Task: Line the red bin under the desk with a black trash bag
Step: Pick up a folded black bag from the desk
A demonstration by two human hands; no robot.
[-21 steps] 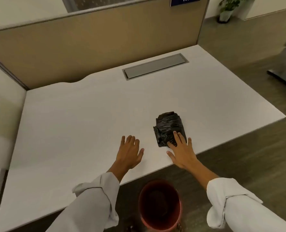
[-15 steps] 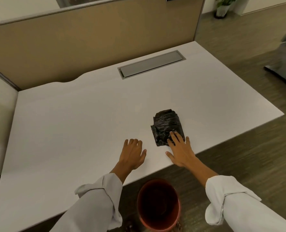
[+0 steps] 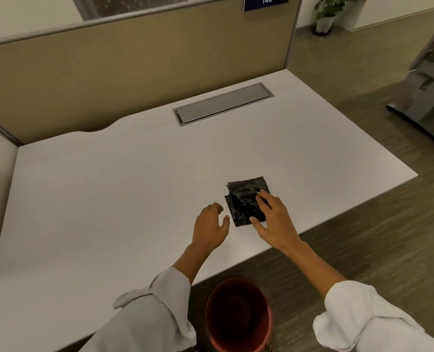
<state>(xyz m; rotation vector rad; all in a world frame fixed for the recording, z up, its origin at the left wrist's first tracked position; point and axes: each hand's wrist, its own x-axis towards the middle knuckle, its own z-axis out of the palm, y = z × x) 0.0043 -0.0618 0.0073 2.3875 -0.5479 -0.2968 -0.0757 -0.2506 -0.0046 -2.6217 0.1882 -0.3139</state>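
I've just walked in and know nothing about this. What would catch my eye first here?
Probably the folded black trash bag, dark against the white desk near its front edge, with the right hand spread over it and the left hand just beside it. Next, the red bin on the floor right below, open and with no liner showing.
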